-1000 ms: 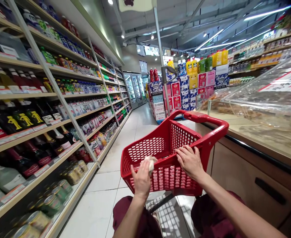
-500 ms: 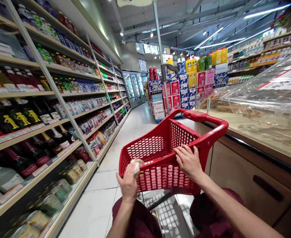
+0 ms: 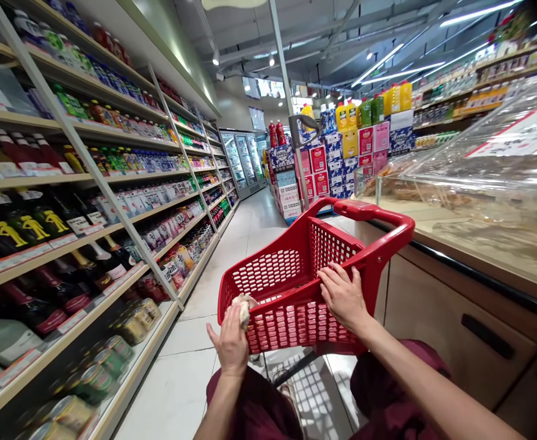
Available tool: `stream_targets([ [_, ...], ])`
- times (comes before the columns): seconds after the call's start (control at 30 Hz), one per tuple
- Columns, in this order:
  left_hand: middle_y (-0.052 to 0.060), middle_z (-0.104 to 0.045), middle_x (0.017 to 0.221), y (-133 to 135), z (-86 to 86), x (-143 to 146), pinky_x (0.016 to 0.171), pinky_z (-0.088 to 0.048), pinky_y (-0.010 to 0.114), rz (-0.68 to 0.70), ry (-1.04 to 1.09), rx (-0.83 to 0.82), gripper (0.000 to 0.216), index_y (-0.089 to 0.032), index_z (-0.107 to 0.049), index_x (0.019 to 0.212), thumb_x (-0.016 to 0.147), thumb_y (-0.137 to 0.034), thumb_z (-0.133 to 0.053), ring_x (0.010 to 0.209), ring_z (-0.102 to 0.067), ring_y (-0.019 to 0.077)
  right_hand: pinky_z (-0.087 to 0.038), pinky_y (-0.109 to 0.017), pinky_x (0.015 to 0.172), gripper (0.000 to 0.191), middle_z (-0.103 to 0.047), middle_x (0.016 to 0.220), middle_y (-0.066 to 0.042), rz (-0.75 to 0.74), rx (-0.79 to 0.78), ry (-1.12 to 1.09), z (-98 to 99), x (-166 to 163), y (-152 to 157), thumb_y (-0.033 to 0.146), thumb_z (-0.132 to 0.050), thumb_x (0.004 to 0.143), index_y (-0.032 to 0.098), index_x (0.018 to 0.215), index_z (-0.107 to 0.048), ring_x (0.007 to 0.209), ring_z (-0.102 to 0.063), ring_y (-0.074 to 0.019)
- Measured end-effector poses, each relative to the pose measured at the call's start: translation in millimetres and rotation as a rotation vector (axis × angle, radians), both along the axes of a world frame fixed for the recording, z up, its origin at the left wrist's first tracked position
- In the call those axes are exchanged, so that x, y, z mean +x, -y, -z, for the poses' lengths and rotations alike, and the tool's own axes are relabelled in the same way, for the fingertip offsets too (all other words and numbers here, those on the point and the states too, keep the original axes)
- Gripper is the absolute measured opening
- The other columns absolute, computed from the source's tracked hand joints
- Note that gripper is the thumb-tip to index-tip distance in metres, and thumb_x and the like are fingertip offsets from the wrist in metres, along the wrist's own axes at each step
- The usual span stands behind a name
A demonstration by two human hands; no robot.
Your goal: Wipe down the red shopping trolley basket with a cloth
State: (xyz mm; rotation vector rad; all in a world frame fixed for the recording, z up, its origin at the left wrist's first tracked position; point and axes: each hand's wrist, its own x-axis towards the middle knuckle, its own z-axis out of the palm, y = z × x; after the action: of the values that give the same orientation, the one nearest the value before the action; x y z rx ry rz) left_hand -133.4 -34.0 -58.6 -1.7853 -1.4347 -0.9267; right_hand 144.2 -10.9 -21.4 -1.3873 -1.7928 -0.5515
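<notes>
A red plastic shopping basket [image 3: 291, 275] with a red handle stands in front of me in a shop aisle. My left hand [image 3: 230, 344] presses a small whitish cloth [image 3: 242, 307] against the basket's near left corner, fingers closed round the cloth. On the near rim rests my right hand [image 3: 343, 296], its fingers curled over the edge and gripping it. My knees in dark red trousers show below the basket.
Long shelves [image 3: 80, 232] of bottles and cans run along the left. A counter [image 3: 479, 263] with a clear display case stands at the right. Stacked boxes and coloured bottles [image 3: 341, 159] sit ahead, with fridges at the aisle's far end. White floor tiles lie between.
My left hand with the cloth has slid leftward along the basket's near side to its left corner. The right hand has stayed on the rim.
</notes>
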Motion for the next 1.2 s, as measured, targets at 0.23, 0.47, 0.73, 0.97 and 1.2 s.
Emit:
stream_targets([
  [0.23, 0.007, -0.057, 0.120, -15.6, -13.1, 76.5, 0.107, 0.003, 0.048, 0.218, -0.032, -0.147, 0.039, -0.020, -0.047, 0.121, 0.085, -0.011, -0.034, 0.113, -0.050, 0.0180, -0.012, -0.051, 0.100, 0.033, -0.061, 0.113, -0.005, -0.019, -0.020, 0.055, -1.1, 6.5, -0.6, 0.021, -0.039, 0.083, 0.022, 0.110, -0.058, 0.113, -0.044, -0.0229],
  [0.47, 0.008, -0.059, 0.116, -3.1, -7.2, 20.7, 0.106, -0.001, 0.050, 0.064, 0.014, -0.098, 0.042, -0.022, -0.043, 0.125, 0.086, -0.013, -0.033, 0.109, -0.054, 0.0201, -0.012, -0.052, 0.100, 0.035, -0.060, 0.115, -0.006, -0.029, -0.029, 0.000, -0.8, 2.0, 1.3, 0.021, -0.037, 0.083, 0.022, 0.111, -0.058, 0.115, -0.042, -0.0245],
  [0.73, 0.006, -0.054, 0.124, -17.9, -17.3, 103.0, 0.107, -0.003, 0.049, 0.256, -0.056, -0.188, 0.040, -0.022, -0.044, 0.124, 0.086, -0.013, -0.035, 0.114, -0.049, 0.0175, -0.010, -0.052, 0.101, 0.033, -0.060, 0.115, -0.005, -0.056, -0.031, 0.029, -1.3, 8.6, 2.3, 0.018, -0.038, 0.083, 0.022, 0.110, -0.058, 0.115, -0.043, -0.0226],
  [0.97, 0.009, -0.061, 0.113, 0.8, 2.9, -19.9, 0.106, 0.000, 0.050, 0.015, 0.030, -0.050, 0.042, -0.019, -0.044, 0.123, 0.084, -0.010, -0.032, 0.105, -0.056, 0.0204, -0.010, -0.053, 0.101, 0.036, -0.059, 0.117, -0.005, -0.056, -0.042, 0.012, 1.9, 9.0, 0.6, 0.016, -0.039, 0.082, 0.023, 0.112, -0.056, 0.117, -0.043, -0.0229],
  [1.2, 0.007, -0.060, 0.115, -16.3, -9.7, 65.3, 0.107, -0.007, 0.048, 0.203, 0.047, -0.180, 0.040, -0.021, -0.046, 0.121, 0.084, -0.012, -0.034, 0.108, -0.054, 0.0186, -0.014, -0.048, 0.102, 0.039, -0.056, 0.120, -0.007, -0.100, 0.013, -0.020, -10.4, -17.8, 8.3, 0.017, -0.039, 0.081, 0.021, 0.117, -0.053, 0.117, -0.042, -0.0222],
])
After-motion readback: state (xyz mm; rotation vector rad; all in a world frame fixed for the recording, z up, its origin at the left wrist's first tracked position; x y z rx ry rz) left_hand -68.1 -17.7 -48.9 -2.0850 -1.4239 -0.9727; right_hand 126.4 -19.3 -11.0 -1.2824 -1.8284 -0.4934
